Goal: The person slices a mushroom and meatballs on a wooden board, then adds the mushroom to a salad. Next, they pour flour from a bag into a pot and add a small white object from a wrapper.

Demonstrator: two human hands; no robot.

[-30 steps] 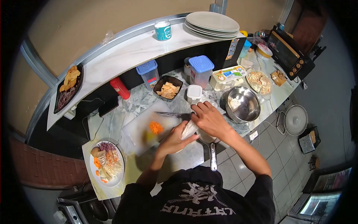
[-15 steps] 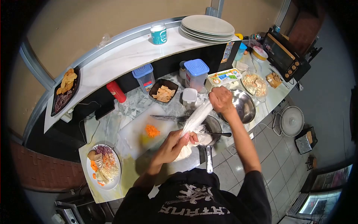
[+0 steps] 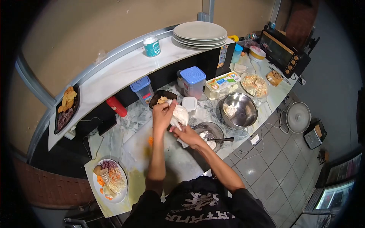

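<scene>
A white cloth-like bundle point(image 3: 181, 114), bulging at its upper end, is held up over the cutting board. My left hand point(image 3: 162, 117) pinches its upper left side, fingers closed on the thin white material. Lower down, my right hand point(image 3: 186, 136) is closed around the gathered part. Just right of that hand sits a pan point(image 3: 217, 131) holding a white creamy mass, with a dark-handled utensil point(image 3: 224, 139) resting across its rim. Beneath my forearms lies the white cutting board point(image 3: 133, 142), where shredded orange food point(image 3: 151, 141) is partly hidden by my left arm.
Behind my hands stand a black dish of crisp pieces point(image 3: 161, 97), a small white-lidded tub point(image 3: 189, 104) and blue-lidded containers point(image 3: 193, 76). A steel bowl point(image 3: 243, 121) is to the right. A plate of chopped vegetables point(image 3: 123, 192) sits front left; stacked plates point(image 3: 200, 30) occupy the shelf.
The bundle, stretched and twisted between both hands before, is now bunched up with its bulge on top. My right hand came down and left; my left hand rose. The view shifted slightly.
</scene>
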